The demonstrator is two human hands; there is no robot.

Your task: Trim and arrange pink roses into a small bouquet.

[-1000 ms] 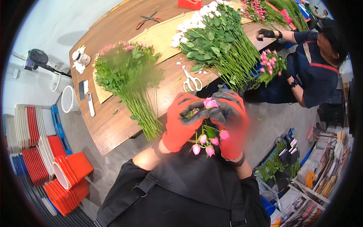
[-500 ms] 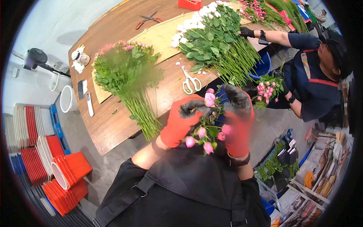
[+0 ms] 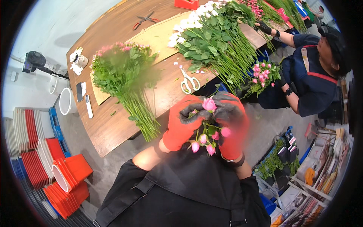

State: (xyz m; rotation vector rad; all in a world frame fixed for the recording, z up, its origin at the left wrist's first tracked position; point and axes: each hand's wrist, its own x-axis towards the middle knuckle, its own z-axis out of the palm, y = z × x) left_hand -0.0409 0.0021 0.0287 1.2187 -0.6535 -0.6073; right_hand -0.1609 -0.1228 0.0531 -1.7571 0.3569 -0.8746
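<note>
Both my hands wear red-orange gloves with dark palms and fingertips, held close in front of my chest. Between them is a spray of pink roses [image 3: 203,139], its several small blooms hanging below the fingers. My left hand [image 3: 180,123] is closed, pinching the spray by its thin green stems. From the other side, my right hand [image 3: 232,123] curls its fingers around the topmost pink bloom; part of this hand is blurred. White-handled scissors [image 3: 189,81] lie on the wooden table [image 3: 109,132] just beyond my hands.
Pink flowers with long stems [image 3: 128,79] lie on the table's left, a heap of white roses [image 3: 206,41] farther right. Red-handled scissors [image 3: 145,20] lie beyond. At right, a co-worker [image 3: 314,75] holds a pink bunch [image 3: 266,73]. Orange buckets [image 3: 77,170] stand at lower left.
My right hand has come down and left, closer to my left hand, its fingers now around the top bloom. The co-worker's far hand has moved right, and their pink bunch has risen slightly.
</note>
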